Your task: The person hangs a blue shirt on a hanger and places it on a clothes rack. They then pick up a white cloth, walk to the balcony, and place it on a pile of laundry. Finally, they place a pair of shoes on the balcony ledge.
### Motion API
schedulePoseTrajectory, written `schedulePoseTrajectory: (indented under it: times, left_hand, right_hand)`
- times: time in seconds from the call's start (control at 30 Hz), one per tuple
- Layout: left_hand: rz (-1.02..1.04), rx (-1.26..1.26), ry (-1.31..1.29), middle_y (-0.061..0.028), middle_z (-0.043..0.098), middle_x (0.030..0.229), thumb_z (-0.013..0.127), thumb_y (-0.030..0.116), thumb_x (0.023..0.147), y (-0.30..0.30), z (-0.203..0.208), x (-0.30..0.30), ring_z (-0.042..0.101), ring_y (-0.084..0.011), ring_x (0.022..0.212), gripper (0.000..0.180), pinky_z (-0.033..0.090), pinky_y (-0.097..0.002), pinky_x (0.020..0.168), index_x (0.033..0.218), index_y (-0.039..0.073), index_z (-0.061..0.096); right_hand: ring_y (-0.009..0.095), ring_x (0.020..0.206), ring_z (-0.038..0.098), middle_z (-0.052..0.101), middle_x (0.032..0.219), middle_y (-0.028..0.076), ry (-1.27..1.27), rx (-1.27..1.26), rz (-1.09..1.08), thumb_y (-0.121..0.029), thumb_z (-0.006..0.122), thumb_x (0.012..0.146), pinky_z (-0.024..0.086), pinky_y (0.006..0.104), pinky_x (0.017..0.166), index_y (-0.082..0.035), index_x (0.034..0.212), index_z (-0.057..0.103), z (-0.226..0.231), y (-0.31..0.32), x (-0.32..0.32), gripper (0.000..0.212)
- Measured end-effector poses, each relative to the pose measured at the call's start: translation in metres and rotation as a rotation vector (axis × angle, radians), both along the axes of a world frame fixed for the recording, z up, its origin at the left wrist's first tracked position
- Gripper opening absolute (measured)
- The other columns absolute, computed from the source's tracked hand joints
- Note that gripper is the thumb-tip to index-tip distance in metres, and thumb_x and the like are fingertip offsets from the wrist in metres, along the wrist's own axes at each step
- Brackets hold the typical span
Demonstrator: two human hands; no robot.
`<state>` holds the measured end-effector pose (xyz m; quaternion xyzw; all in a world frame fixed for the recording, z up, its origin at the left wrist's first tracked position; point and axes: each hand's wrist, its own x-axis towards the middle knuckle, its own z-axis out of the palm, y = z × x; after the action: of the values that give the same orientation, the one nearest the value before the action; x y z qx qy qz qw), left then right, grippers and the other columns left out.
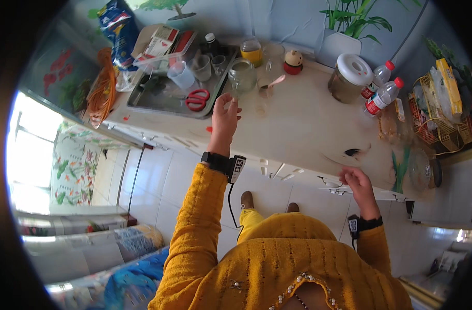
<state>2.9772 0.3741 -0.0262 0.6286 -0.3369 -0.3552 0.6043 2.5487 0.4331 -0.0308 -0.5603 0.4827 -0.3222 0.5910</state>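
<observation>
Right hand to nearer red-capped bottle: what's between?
In the head view, countertop with a dark mark lies between right hand and nearer bottle.

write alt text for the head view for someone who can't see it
A person's left hand is close to a clear glass jar on a cluttered pale counter, near a dark tray holding red-handled scissors; their right hand is near the counter's front edge.
</observation>
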Motion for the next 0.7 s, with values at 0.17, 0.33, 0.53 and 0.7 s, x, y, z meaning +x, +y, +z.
schedulePoseTrajectory:
  times: [0.17, 0.33, 0.53, 0.7]
  left_hand:
    - [-0.12, 0.101, 0.14, -0.0026, 0.06, 0.105, 0.054, 0.034, 0.101, -0.058, -0.004, 0.029, 0.061, -0.0123, 0.078, 0.031, 0.049, -0.0275, 0.065, 0.115, 0.006, 0.055]
    - [-0.293, 0.161, 0.201, 0.001, 0.059, 0.088, 0.05, 0.035, 0.103, -0.068, -0.016, 0.045, 0.052, -0.008, 0.067, 0.029, 0.044, -0.0242, 0.06, 0.093, 0.01, 0.06]
    - [-0.335, 0.125, 0.199, 0.0027, 0.052, 0.077, 0.049, 0.035, 0.104, -0.056, 0.001, 0.058, 0.044, -0.0062, 0.06, 0.032, 0.04, -0.0232, 0.054, 0.087, 0.01, 0.059]
    - [-0.429, 0.081, 0.132, 0.0023, 0.049, 0.076, 0.049, 0.029, 0.104, -0.01, 0.032, 0.07, 0.041, -0.0051, 0.06, 0.031, 0.04, -0.0235, 0.051, 0.087, 0.006, 0.058]
  right_hand:
    - [0.017, 0.092, 0.064, 0.067, 0.105, 0.009, 0.124, 0.043, -0.256, -0.015, 0.051, 0.102, 0.052, 0.0304, 0.085, 0.001, 0.12, 0.06, 0.009, 0.049, 0.022, 0.025]
    - [0.017, 0.092, 0.063, 0.066, 0.105, 0.01, 0.098, 0.032, -0.392, -0.015, 0.052, 0.102, 0.051, 0.0308, 0.085, 0.0, 0.121, 0.06, 0.015, 0.076, 0.058, 0.025]
    - [0.017, 0.095, 0.063, 0.066, 0.107, 0.01, 0.121, 0.005, -0.44, -0.009, 0.053, 0.1, 0.051, 0.0305, 0.088, 0.0, 0.122, 0.06, 0.016, 0.09, 0.073, 0.024]
    - [0.016, 0.095, 0.063, 0.066, 0.106, 0.009, 0.073, -0.017, -0.521, -0.009, 0.054, 0.1, 0.052, 0.0299, 0.088, 0.0, 0.121, 0.06, 0.01, 0.118, 0.062, 0.024]
